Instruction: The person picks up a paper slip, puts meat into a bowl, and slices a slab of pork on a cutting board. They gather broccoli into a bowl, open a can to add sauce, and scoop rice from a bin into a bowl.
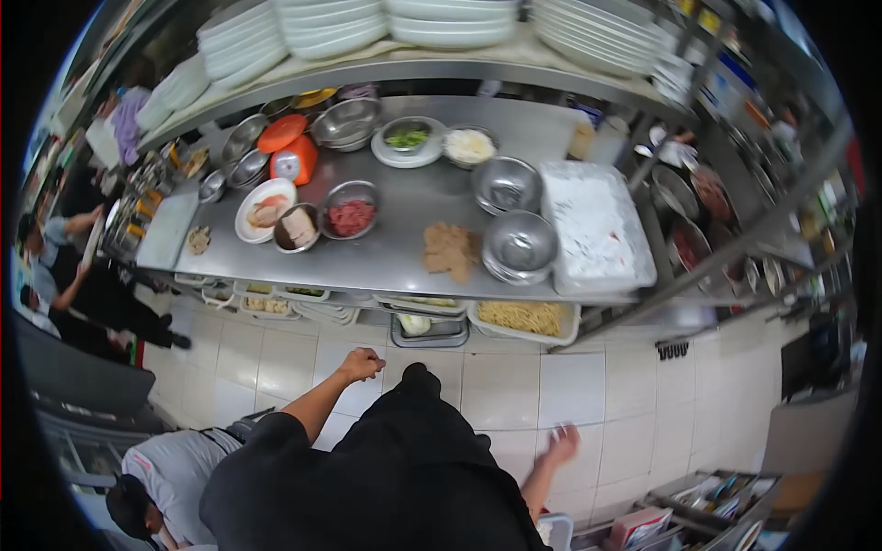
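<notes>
My left hand (364, 365) hangs in front of the steel table (404, 207) with its fingers curled in; nothing shows in it. Out to the right, above the floor, my right hand (562, 445) is slightly blurred, its fingers loosely apart and nothing visible in them. Both hands are apart from the table. Nearest my left hand, on the low shelf, are a tray with a pale lump (415, 325) and a tub of yellow noodles (519, 318). On the tabletop are a bowl of red meat (352, 217), a brown crumpled piece (450, 253) and metal bowls (520, 243).
A white-covered tub (597, 225) and an orange scale (292, 161) stand on the table. Stacked white plates (450, 23) line the overhead shelf. One person (179, 477) bends close at my left; others (69, 266) stand farther left. A rack (698, 510) is at lower right.
</notes>
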Demonstrator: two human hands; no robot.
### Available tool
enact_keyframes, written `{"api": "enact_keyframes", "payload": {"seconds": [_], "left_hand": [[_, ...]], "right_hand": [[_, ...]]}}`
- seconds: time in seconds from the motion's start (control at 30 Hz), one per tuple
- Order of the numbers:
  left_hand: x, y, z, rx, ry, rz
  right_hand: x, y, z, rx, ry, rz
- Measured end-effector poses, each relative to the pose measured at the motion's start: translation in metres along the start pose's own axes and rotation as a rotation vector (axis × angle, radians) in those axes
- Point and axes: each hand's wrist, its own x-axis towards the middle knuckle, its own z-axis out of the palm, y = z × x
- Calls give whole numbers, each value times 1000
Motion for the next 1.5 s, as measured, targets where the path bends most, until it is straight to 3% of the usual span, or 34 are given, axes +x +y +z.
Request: {"api": "enact_keyframes", "payload": {"seconds": [0.07, 0.17, 0.2, 0.27, 0.33, 0.4, 0.5, 0.63, 0.87, 0.93, 0.97, 1.03, 1.13, 1.3, 1.43, 1.5], "left_hand": [[22, -22, -22, -160, 126, 111], [24, -21, -67, -451, 252, 157], [21, -25, -84, -469, 268, 144], [19, -28, -118, -839, 335, 207], [21, -32, -146, -995, 404, 219], [27, -29, -175, -1198, 455, 243], [42, -31, -204, -1329, 439, 290], [66, -30, -232, -1352, 393, 270], [97, -25, -244, -1304, 240, 171], [101, -23, -241, -1315, 265, 149], [103, -22, -239, -1312, 270, 131], [98, -15, -235, -1378, 337, 141], [84, -2, -224, -1320, 463, 125], [62, 0, -191, -1362, 527, 123], [44, 1, -171, -1379, 525, 158], [39, 6, -165, -1399, 521, 190]], "right_hand": [[-72, -29, 122, -88, -464, -112], [-148, -52, 249, -126, -961, -272], [-162, -54, 283, -166, -1067, -321], [-185, -49, 328, -196, -1182, -377], [-197, -41, 374, -331, -1340, -264], [-191, -7, 412, -450, -1329, -267], [-207, 3, 444, -501, -1318, -23], [-231, -17, 472, -653, -1356, 106], [-248, -9, 508, -624, -1495, 273], [-243, 9, 521, -597, -1461, 481], [-242, 15, 523, -611, -1480, 480], [-239, 17, 523, -413, -1292, 466], [-222, 27, 516, -502, -1224, 422], [-201, -18, 472, -410, -1280, 495], [-168, -7, 450, -337, -1252, 568], [-169, -26, 442, -378, -1220, 506]]}}
